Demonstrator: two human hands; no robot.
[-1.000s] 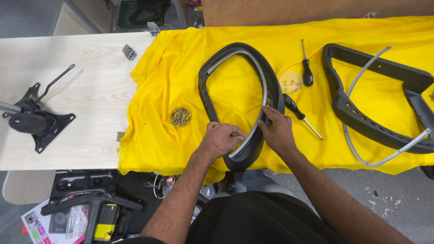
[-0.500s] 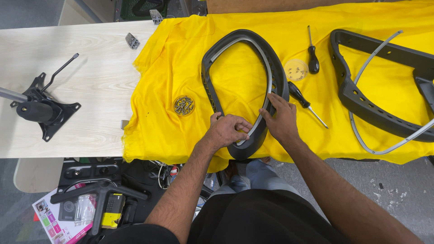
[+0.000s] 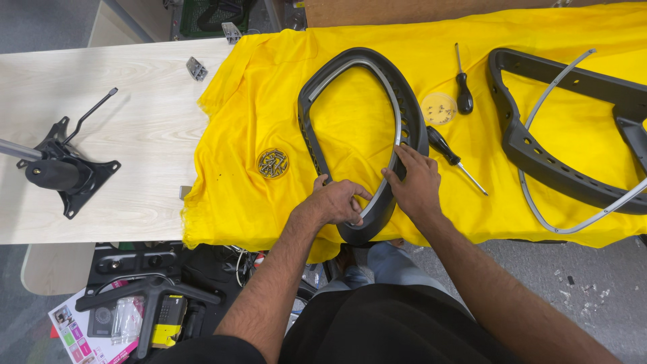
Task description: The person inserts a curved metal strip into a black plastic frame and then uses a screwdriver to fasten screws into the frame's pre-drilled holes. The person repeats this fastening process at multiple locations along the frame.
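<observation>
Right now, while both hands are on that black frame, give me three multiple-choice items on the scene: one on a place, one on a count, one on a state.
1. Where does the small round dish of screws lie?
A. left of the black oval frame
B. inside the frame
C. on the bare wood

2. How many screwdrivers lie on the yellow cloth?
A. one
B. two
C. four

3. What are the hands doing?
A. hanging off the table
B. each holding a screwdriver
C. resting on the frame's near end

Answers:
1 A, it sits on the cloth beside the frame's left side.
2 B, both lie right of the frame.
3 C, the left hand and right hand press its lower curve.
</observation>
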